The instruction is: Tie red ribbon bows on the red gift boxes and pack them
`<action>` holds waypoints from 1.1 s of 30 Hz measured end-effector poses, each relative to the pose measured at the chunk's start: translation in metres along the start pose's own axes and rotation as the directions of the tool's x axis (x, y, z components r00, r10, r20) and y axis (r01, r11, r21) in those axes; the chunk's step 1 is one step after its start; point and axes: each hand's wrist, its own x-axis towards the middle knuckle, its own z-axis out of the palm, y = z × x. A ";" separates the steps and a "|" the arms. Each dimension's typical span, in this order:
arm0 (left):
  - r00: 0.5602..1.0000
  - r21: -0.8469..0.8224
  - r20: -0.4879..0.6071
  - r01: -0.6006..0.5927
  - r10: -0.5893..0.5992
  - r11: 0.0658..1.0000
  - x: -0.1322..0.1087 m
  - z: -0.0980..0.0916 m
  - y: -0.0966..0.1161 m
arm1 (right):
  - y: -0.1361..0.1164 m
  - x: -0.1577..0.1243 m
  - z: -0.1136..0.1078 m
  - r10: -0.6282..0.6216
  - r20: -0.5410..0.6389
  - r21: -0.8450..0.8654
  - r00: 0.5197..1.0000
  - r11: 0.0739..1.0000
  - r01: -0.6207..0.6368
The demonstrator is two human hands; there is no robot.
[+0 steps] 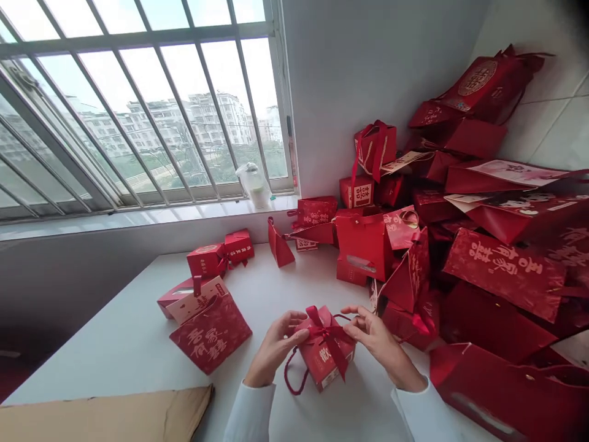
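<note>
A small red gift box [317, 363] with pale Chinese characters stands on the white table in front of me. Tied over its top is a dark red ribbon bow [326, 332], one tail hanging down the front. My left hand [280, 344] grips the bow's left side, thumb over it. On the right side, my right hand [375, 337] pinches the bow between thumb and fingers. A dark red cord handle [294, 388] loops out at the box's lower left, and more cord shows near my right fingertips.
Red gift boxes and bags [497, 264] are heaped high along the right. Left of my hands lies a red bag [211, 334] with characters, and small red boxes [207, 260] stand behind it. Cardboard [105, 417] covers the near left. A plastic cup [254, 186] stands on the windowsill.
</note>
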 end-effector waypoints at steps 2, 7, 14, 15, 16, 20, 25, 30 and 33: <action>1.000 -0.041 0.028 0.005 -0.003 0.999 -0.001 -0.001 -0.002 | 0.006 0.001 -0.002 0.044 0.032 0.118 0.999 0.992 -0.047; 0.999 0.006 -0.029 0.045 -0.045 0.999 0.002 -0.006 0.008 | 0.010 0.011 -0.011 0.077 -0.032 0.106 0.996 0.992 -0.074; 0.996 0.206 0.031 0.077 -0.085 0.976 -0.017 -0.028 0.000 | 0.005 0.034 -0.011 0.017 0.300 -0.222 0.954 0.974 0.053; 0.994 0.192 0.057 0.081 -0.093 0.978 -0.022 -0.028 -0.011 | 0.005 0.033 -0.012 0.018 0.339 -0.257 0.941 0.964 0.074; 0.991 0.166 0.074 0.094 -0.108 0.982 -0.027 -0.025 -0.023 | 0.006 0.031 -0.012 0.015 0.353 -0.289 0.935 0.953 0.094; 0.990 0.150 -0.095 0.120 -0.107 0.981 -0.036 -0.006 -0.066 | 0.010 0.017 -0.021 -0.019 0.268 -0.466 0.963 0.873 0.147; 0.973 0.301 -0.211 0.161 -0.100 0.940 -0.045 -0.012 -0.050 | -0.007 0.009 -0.041 -0.216 -0.029 -0.639 0.976 0.755 0.148; 0.942 0.051 -0.333 0.056 -0.036 0.997 -0.068 -0.028 0.017 | -0.059 0.009 -0.050 -0.041 0.048 -0.333 0.998 0.941 0.054; 0.956 -0.079 -0.291 -0.045 0.020 0.996 -0.078 -0.022 0.054 | -0.090 0.005 -0.041 -0.002 0.136 0.053 0.991 0.999 -0.005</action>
